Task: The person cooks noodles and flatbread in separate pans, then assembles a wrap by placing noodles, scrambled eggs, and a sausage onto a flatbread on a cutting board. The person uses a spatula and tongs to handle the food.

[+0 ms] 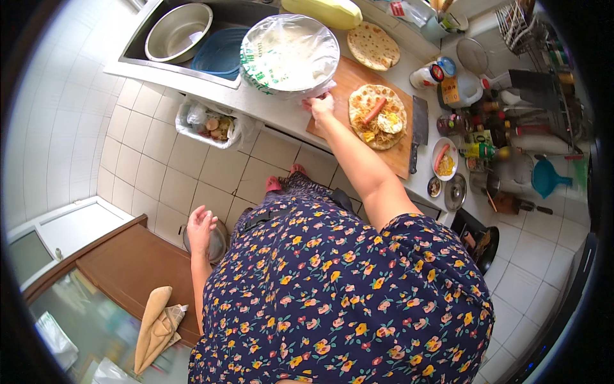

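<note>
My right hand reaches to the counter, its fingers closed on the edge of a clear plastic bag with green print. The bag covers a large round basin beside the sink. Below my waist on the left, my left hand hangs in the air with fingers apart, holding nothing. To the right of my right hand, a flatbread lies on a wooden cutting board, topped with a sausage, a fried egg and shreds. A cleaver rests along the board's right edge.
Another flatbread and a pale gourd lie behind the board. The sink holds a metal basin and a blue basin. A bowl with sausage stands right. A lined bin is below; bottles line the wall.
</note>
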`<state>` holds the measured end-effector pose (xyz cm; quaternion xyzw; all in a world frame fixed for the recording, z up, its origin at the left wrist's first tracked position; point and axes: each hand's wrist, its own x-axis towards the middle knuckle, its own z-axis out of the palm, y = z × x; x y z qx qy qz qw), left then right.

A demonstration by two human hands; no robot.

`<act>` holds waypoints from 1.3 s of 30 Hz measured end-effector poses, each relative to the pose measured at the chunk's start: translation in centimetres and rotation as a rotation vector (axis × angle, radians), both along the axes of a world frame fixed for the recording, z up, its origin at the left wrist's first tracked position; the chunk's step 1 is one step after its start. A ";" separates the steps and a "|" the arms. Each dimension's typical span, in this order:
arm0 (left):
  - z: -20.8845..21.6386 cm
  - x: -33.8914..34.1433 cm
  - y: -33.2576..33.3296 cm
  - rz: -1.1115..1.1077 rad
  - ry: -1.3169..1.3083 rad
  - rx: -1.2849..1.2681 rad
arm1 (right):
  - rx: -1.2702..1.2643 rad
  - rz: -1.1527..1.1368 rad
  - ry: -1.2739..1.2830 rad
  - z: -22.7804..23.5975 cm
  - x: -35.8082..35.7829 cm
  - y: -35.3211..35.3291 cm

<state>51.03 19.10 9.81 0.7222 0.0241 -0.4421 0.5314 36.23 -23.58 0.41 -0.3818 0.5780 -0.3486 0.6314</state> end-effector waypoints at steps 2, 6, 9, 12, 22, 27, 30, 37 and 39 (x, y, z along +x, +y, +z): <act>-0.3 0.0 0.3 -0.002 0.004 0.052 | -0.009 0.099 0.108 0.2 -0.9 1.3; -1.2 -0.1 -2.3 -0.092 0.014 0.063 | 0.103 0.030 -0.032 2.7 -4.3 3.8; -0.7 -0.3 -7.3 -0.214 -0.031 0.029 | 0.105 0.137 -0.078 5.2 -8.7 3.8; 0.3 -1.6 -12.9 -0.341 -0.048 -0.081 | -0.182 0.091 0.177 6.5 -14.2 2.2; 0.8 -14.4 -35.3 -0.930 -0.544 -0.350 | -0.348 -0.030 0.950 4.5 -27.7 -5.9; -1.7 -20.6 -43.4 -1.064 -0.949 -0.276 | -0.377 0.107 0.720 4.7 -27.8 -5.8; -2.2 -22.6 -46.1 -1.118 -1.051 -0.149 | -0.439 0.205 0.820 6.0 -28.2 -5.6; -2.5 -23.8 -48.8 -1.202 -1.022 0.057 | -0.962 0.723 0.773 8.3 -27.2 -2.5; -3.0 -23.8 -49.2 -1.232 -1.035 0.084 | -1.029 0.824 0.802 7.5 -26.4 -2.1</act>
